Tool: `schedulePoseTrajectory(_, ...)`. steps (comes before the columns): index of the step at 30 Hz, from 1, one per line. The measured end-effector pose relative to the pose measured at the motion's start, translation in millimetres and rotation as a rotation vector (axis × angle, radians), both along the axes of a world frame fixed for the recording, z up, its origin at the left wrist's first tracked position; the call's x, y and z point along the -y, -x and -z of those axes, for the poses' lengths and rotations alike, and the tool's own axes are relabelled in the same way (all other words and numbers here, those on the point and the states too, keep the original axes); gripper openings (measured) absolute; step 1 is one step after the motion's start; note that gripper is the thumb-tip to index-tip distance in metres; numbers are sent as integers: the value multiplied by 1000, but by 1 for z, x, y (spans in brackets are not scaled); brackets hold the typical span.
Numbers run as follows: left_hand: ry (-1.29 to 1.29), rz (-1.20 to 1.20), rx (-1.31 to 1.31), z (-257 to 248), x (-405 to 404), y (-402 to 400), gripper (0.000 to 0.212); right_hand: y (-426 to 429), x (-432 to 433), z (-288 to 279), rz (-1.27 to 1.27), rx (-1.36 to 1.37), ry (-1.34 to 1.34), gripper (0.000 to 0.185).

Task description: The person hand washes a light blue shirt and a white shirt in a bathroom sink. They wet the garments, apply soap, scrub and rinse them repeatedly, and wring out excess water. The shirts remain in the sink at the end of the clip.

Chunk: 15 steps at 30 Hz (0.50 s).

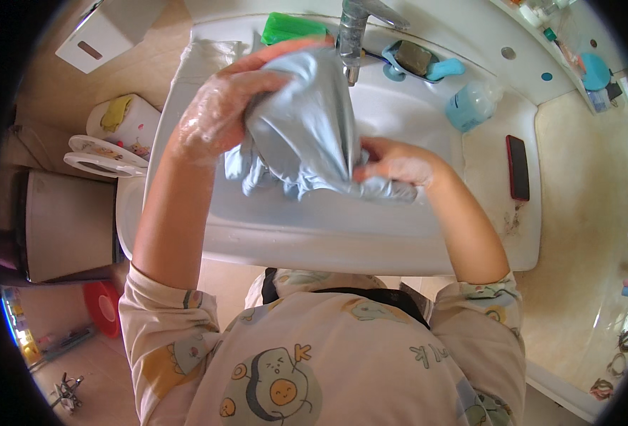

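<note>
A wet, light blue-grey cloth (303, 117) hangs over the white washbasin (314, 239), stretched between my two hands. My left hand (234, 101), soapy on its back, grips the cloth's upper left, its fingers partly hidden behind the fabric. Lower on the right, my right hand (396, 162) pinches the gathered edge, with suds near the wrist. Ruffled folds dangle along the bottom of the cloth. Just behind it stands the chrome faucet (352, 42), its spout close to the fabric.
Along the basin's back lie a green packet (292, 29) and a blue soap dish (394, 63) holding a dark soap bar (413, 57). A bottle of blue liquid (471, 106) and a phone (517, 168) lie on the right. White fabric (207, 58) drapes over the back left corner.
</note>
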<state>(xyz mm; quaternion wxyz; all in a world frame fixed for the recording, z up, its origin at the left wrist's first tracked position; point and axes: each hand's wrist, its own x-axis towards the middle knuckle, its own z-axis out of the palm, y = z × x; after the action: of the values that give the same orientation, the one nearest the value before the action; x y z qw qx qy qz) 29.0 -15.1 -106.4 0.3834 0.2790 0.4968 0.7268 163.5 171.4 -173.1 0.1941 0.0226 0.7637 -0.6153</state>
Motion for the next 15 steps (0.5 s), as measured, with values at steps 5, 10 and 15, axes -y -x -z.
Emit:
schedulePoseTrajectory(5, 65, 179, -126, -21, 4, 1, 45, -7, -18, -12, 79, -225, -574, 29)
schedulePoseTrajectory(10, 803, 295, -880, -16, 17, 5, 56, -10, -25, -63, 402, -472, 49, 17)
schedulePoseTrajectory(15, 721, 17, -535, -13, 27, 25, 55, 2, -22, -89, 463, -370, -39, 36)
